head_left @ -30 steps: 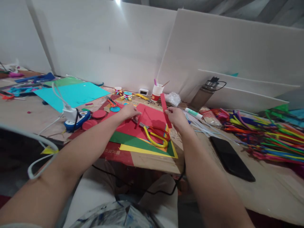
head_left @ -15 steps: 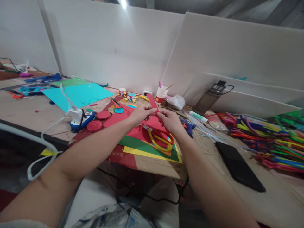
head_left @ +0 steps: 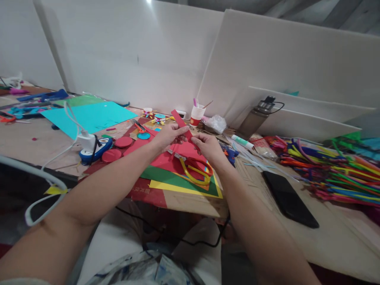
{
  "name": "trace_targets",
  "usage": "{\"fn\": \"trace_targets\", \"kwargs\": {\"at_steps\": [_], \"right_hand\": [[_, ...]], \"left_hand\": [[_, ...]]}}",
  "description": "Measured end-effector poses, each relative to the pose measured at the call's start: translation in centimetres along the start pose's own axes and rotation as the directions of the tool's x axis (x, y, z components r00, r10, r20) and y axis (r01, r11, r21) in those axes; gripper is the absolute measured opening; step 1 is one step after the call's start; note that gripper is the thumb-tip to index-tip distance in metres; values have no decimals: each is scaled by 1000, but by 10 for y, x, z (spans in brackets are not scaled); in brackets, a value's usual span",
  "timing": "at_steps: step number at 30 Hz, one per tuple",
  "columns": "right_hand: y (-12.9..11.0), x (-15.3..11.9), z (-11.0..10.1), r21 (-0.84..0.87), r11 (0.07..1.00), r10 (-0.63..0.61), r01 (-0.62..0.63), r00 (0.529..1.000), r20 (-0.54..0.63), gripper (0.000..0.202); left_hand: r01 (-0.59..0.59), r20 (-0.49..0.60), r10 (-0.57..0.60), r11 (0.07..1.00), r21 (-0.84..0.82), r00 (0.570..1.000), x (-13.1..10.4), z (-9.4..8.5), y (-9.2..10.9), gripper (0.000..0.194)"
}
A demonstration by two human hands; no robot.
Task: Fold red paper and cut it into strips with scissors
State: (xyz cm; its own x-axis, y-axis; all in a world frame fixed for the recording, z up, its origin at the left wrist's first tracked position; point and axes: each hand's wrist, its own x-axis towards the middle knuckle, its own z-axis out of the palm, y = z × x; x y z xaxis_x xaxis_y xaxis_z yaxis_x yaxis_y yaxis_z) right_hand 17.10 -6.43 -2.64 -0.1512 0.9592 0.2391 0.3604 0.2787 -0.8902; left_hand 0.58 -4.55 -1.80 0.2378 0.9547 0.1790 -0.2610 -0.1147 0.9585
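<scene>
A narrow red paper strip (head_left: 179, 120) slants between my hands above the paper pile. My left hand (head_left: 170, 136) pinches it between thumb and fingers near its middle. My right hand (head_left: 208, 147) has its fingers closed on the strip's lower right end. Beneath them lies red paper (head_left: 158, 159) on top of green paper (head_left: 162, 177) and yellow paper (head_left: 184, 190). Scissors with yellow and red handles (head_left: 194, 181) rest on the pile, just below my hands.
Left are red discs (head_left: 123, 142), a blue power strip (head_left: 105, 149) with a cable, and cyan paper (head_left: 92, 118). Behind stands a paper cup (head_left: 197, 114). Right are a bottle (head_left: 257, 118), glue stick (head_left: 242, 141), black phone (head_left: 290, 199) and colourful pipe cleaners (head_left: 341, 168).
The view has shifted, so the table items appear farther left and slightly higher. My hands are a little farther apart, and more of the red strip shows between them.
</scene>
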Motion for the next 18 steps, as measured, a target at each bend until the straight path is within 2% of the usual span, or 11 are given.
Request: {"fn": "trace_targets", "kwargs": {"at_steps": [3, 6, 9, 12, 15, 18], "right_hand": [[-4, 1, -12, 57, 998, -28, 30, 999, -33, 35], [-7, 5, -28, 173, 982, -39, 77, 976, -214, 49], [-7, 9, -39, 178, 980, -17, 84, 936, -351, 51], [-8, 10, -39, 163, 982, -31, 93, 937, -349, 46], [-8, 7, -31, 112, 979, -131, 171, 946, -298, 45], [-9, 2, -20, -11, 961, -273, 278, 936, -222, 65]], "left_hand": [[-23, -12, 23, 1000, -3, 1000, 2, 1, 5, 20], [-96, -149, 81, 991, -94, 985, 6, -4, 13, 19], [-155, -293, 104, 976, -155, 951, 9, -13, 24, 22], [-186, -391, 102, 965, -184, 915, 11, -21, 32, 25], [-192, -440, 67, 950, -245, 896, 12, -22, 33, 25], [-138, -435, -22, 933, -332, 900, 10, -16, 26, 20]]}}
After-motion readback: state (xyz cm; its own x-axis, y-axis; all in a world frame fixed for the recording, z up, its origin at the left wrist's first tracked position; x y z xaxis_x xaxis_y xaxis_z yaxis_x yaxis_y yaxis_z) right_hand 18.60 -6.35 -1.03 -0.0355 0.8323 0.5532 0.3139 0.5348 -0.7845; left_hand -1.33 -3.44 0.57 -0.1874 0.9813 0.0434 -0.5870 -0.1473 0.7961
